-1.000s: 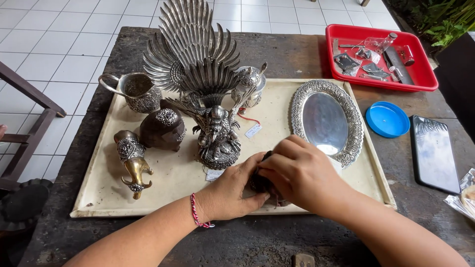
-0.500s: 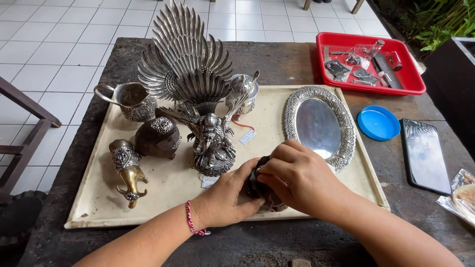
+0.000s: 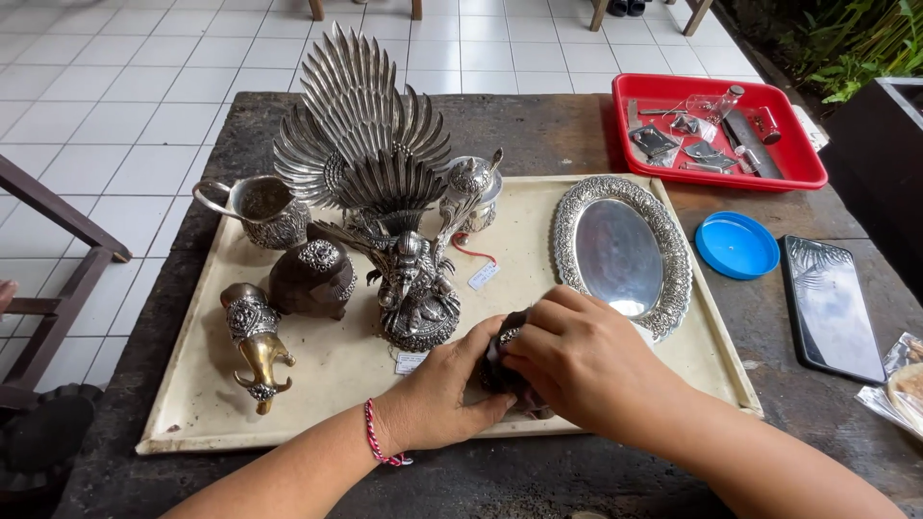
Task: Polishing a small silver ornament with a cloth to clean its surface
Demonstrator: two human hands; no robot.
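Both my hands close around a small dark ornate silver piece (image 3: 502, 367) at the front edge of the cream tray (image 3: 317, 384). My left hand (image 3: 444, 392) cups it from the left; a red thread bracelet circles that wrist. My right hand (image 3: 577, 363) covers it from the right and above, hiding most of it. Just behind my hands stands a silver winged-figure statue (image 3: 385, 211) with fanned feathers and white tags on strings.
On the tray: an oval silver mirror tray (image 3: 620, 252), a silver creamer (image 3: 260, 210), a lidded pot (image 3: 471, 187), a dark round box (image 3: 312, 277), a gilt horn-shaped piece (image 3: 255, 344). A red tray of tools (image 3: 716, 130), blue lid (image 3: 735, 245), phone (image 3: 832, 306) lie right.
The view has shifted slightly; my hands stay closed on the small dark piece at the tray's front, with only small finger movement.
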